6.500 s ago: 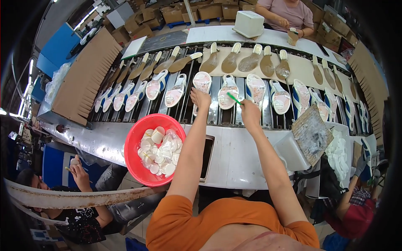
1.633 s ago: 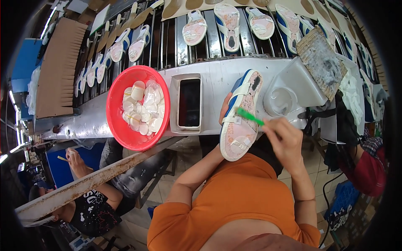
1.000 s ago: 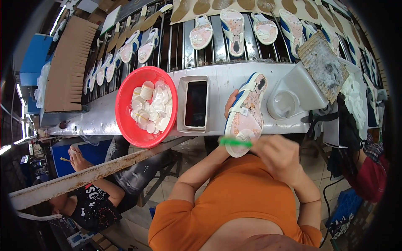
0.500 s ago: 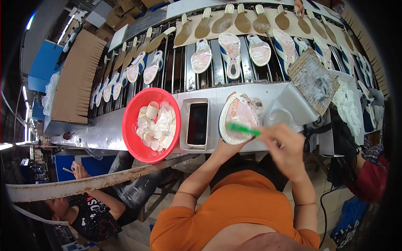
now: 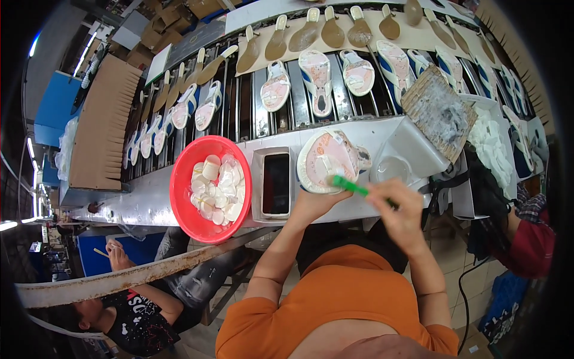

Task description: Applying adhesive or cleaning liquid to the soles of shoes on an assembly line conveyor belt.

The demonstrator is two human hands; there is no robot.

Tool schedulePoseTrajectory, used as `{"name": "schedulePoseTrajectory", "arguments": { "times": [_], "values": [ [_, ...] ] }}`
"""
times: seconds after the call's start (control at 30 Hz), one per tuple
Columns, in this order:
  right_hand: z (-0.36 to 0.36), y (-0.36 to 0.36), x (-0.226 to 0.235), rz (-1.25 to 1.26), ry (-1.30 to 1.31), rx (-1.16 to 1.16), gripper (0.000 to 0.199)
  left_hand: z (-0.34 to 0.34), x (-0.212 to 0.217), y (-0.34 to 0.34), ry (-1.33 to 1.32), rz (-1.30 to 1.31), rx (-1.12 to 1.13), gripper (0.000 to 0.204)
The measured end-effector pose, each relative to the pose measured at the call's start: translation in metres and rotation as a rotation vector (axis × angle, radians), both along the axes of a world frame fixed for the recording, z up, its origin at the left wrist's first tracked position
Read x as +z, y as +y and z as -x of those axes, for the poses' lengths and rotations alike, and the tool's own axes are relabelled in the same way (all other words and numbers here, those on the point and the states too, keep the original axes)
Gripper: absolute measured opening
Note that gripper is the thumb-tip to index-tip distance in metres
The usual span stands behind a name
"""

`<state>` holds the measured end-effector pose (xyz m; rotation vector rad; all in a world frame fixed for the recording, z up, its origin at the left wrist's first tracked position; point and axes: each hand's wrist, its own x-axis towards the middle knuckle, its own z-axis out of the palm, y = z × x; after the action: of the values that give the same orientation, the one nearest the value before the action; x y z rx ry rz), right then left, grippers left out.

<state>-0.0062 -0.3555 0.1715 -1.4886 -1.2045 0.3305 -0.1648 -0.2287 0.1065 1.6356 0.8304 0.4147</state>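
Observation:
A white-edged sandal (image 5: pixel 327 157) with a pink-and-cream underside facing up rests in my left hand (image 5: pixel 315 205), which grips its near end from below. My right hand (image 5: pixel 399 210) is closed round the handle of a small green brush (image 5: pixel 353 186). The brush head meets the near edge of the sandal's underside; its bristles are too small to make out. Left of the sandal stands a white rectangular tray (image 5: pixel 257 186) with dark contents. A clear shallow bowl (image 5: pixel 391 172) sits just right of the sandal.
At the left is a red basin (image 5: pixel 178 200) of white round pieces. Beyond the metal ledge, a roller conveyor (image 5: pixel 242 122) carries upturned sandals (image 5: pixel 275 88) and tan soles (image 5: pixel 275 46). A fibre-covered board (image 5: pixel 439 113) leans at right. A rusty bar (image 5: pixel 149 272) crosses lower left, near a seated person (image 5: pixel 128 308).
The sandal has turned in my left hand, its narrow end swinging right. The brush has shifted to its near edge. A hand at the far conveyor has left view; a sole there is blurred.

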Motion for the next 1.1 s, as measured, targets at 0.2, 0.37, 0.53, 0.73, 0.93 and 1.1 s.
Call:
{"name": "schedulePoseTrajectory", "arguments": {
  "times": [0.2, 0.37, 0.53, 0.73, 0.93, 1.1],
  "values": [
    [-0.029, -0.021, -0.010, 0.111, 0.028, 0.040, 0.007, -0.002, -0.019, -0.005, -0.180, -0.042, 0.159, 0.052],
    [-0.060, -0.050, -0.041, 0.576, -0.314, -0.287, 0.009, -0.013, -0.100, -0.004, -0.431, -0.716, 0.434, 0.060],
    [-0.047, -0.044, -0.056, 0.695, -0.541, -0.315, 0.011, -0.029, -0.093, 0.012, -0.686, -0.189, 0.635, 0.055],
    [-0.077, -0.054, -0.079, 0.635, -0.027, -0.157, 0.016, -0.008, -0.061, 0.011, -0.629, 0.630, 0.504, 0.072],
    [-0.092, -0.060, -0.067, 0.771, 0.644, 0.085, 0.020, 0.004, -0.068, 0.001, -0.612, 0.800, 0.350, 0.072],
    [-0.077, -0.028, -0.016, 0.334, 0.532, 0.182, 0.013, -0.014, -0.050, -0.009, -0.628, 0.743, 0.186, 0.069]
  ]
}}
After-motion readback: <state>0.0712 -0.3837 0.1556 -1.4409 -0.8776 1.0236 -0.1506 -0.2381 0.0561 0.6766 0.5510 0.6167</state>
